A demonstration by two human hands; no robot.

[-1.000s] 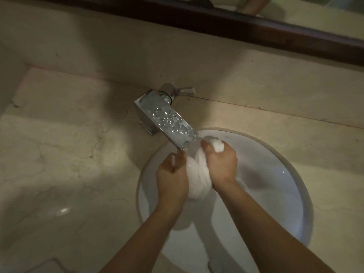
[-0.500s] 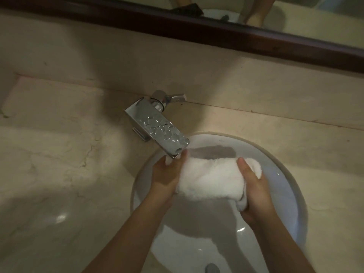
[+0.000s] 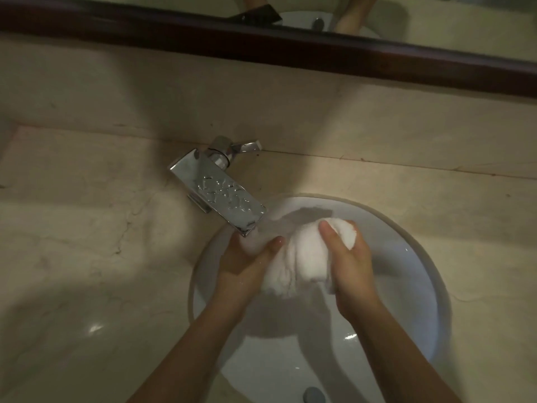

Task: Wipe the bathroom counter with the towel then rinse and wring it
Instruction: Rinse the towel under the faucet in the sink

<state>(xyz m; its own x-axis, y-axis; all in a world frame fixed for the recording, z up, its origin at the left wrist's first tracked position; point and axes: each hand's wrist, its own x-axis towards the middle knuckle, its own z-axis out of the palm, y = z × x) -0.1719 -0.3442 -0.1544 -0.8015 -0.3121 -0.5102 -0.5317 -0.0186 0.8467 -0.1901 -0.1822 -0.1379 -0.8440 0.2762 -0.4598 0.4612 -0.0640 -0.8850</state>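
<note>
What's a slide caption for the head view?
Both hands, left and right, bunch a white towel under the faucet over the sink.

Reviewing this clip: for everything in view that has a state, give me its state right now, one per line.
towel: bunched, wet, gripped from both sides over the sink.
left hand: closed on the towel, just under the spout.
right hand: closed on the towel.
faucet: appears to be running; droplets on its top.
sink: not filled, drain visible.
counter: bare, with a glossy sheen.

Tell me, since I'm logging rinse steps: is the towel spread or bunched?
Bunched. The white towel is squeezed into a wad between left hand and right hand over the sink.
</note>
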